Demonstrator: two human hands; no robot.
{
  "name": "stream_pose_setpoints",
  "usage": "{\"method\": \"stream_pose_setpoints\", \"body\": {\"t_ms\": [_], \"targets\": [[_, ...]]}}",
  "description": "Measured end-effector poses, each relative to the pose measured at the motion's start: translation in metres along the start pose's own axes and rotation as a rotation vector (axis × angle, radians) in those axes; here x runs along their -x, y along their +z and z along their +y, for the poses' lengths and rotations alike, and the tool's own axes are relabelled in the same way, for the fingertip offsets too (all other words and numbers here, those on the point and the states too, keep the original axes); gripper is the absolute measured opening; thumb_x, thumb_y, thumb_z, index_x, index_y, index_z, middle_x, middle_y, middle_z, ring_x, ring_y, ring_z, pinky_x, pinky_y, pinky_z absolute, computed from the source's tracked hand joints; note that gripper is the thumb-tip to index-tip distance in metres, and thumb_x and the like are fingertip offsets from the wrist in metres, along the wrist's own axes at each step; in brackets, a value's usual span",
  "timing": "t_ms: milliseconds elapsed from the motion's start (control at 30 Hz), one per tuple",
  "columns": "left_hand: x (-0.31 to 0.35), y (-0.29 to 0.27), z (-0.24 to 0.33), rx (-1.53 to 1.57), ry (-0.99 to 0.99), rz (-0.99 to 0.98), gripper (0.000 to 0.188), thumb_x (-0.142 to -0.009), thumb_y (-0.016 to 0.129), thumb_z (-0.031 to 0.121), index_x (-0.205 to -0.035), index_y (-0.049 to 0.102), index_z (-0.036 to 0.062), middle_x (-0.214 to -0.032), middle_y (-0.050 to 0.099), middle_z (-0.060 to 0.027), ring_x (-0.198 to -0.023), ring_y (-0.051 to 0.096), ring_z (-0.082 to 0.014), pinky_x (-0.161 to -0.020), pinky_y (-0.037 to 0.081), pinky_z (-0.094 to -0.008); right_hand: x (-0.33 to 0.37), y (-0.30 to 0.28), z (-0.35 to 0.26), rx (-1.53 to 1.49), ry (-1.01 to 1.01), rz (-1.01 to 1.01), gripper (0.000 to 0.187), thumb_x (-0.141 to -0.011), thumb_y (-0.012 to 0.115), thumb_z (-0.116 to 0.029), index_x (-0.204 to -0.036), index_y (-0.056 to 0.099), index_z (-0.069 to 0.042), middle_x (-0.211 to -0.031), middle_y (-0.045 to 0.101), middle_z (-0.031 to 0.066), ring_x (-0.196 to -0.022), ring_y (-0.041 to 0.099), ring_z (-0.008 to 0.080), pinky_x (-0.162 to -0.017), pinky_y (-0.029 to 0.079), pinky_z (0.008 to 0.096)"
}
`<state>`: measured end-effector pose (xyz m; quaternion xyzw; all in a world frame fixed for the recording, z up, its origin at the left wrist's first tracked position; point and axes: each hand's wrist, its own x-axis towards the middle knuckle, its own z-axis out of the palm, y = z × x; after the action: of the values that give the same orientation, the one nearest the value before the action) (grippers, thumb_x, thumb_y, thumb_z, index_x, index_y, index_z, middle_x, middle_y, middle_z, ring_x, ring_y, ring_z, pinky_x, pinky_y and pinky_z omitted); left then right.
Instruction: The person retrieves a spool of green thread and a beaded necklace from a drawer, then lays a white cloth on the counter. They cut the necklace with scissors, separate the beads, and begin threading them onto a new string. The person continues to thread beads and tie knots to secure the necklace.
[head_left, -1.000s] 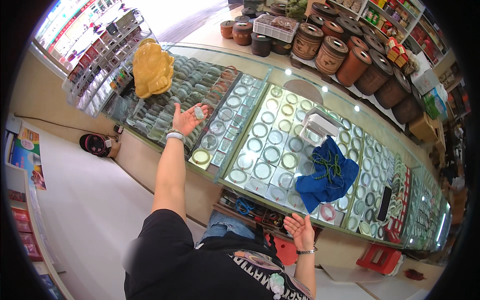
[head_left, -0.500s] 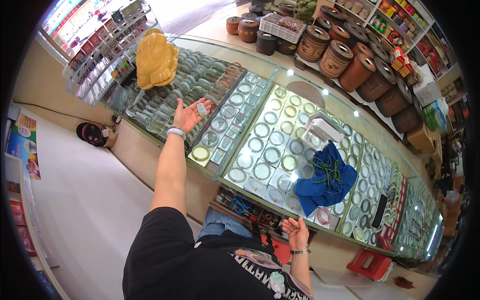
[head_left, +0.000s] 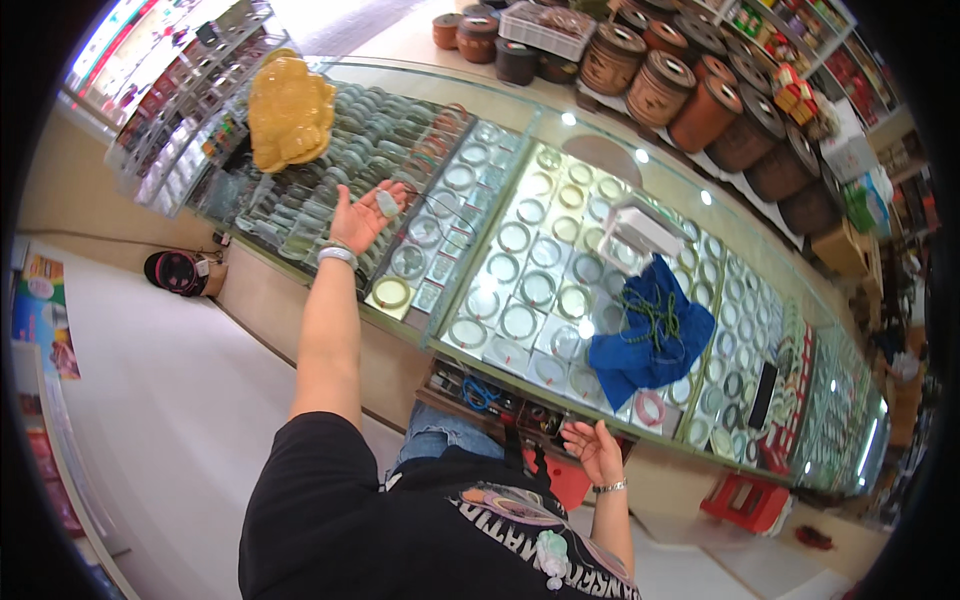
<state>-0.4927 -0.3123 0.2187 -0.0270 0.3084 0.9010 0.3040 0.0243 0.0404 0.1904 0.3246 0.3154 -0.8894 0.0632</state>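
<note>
Left hand [head_left: 360, 218] open under pale pendant [head_left: 387, 204], right hand [head_left: 592, 452] open, blue cloth [head_left: 648, 335]

— What stands around the counter?

— A long glass display counter [head_left: 560, 130] runs across the room, its top catching bright spots of ceiling light. Beyond it, a row of round brown wooden drums [head_left: 700, 95] lines the aisle, with stocked shelves [head_left: 800, 30] behind.

— And the floor?

— Pale and smooth [head_left: 170, 400], with a red stool [head_left: 745, 500] low by the counter's base.
</note>
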Motion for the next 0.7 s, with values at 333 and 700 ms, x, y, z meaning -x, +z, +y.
{"method": "stream_pose_setpoints", "body": {"t_ms": [333, 700], "targets": [[-0.003, 0.002, 0.001, -0.113, 0.021, 0.048, 0.083, -0.098, 0.028, 0.057, -0.148, 0.017, -0.0099, -0.156, 0.018, -0.0252, -0.146, 0.019, -0.0344, -0.122, 0.011, -0.0447, 0.029, -0.138, 0.115, 0.113, 0.089, 0.828, 0.031, -0.090, 0.056, -0.007, -0.120, 0.060, -0.002, -0.095, 0.070, 0.0093, -0.081, 0.068, 0.0201, -0.068, 0.056, 0.0348], [-0.005, 0.011, -0.003, -0.219, 0.100, 0.088, 0.082, -0.099, 0.025, 0.054, -0.147, 0.012, -0.0116, -0.156, 0.012, -0.0273, -0.145, 0.016, -0.0386, -0.122, 0.015, -0.0498, 0.004, -0.126, 0.105, -0.091, 0.038, 0.928, 0.023, -0.091, 0.052, -0.008, -0.108, 0.058, 0.006, -0.089, 0.069, 0.0193, -0.072, 0.070, 0.0289, -0.058, 0.059, 0.0425]]}}
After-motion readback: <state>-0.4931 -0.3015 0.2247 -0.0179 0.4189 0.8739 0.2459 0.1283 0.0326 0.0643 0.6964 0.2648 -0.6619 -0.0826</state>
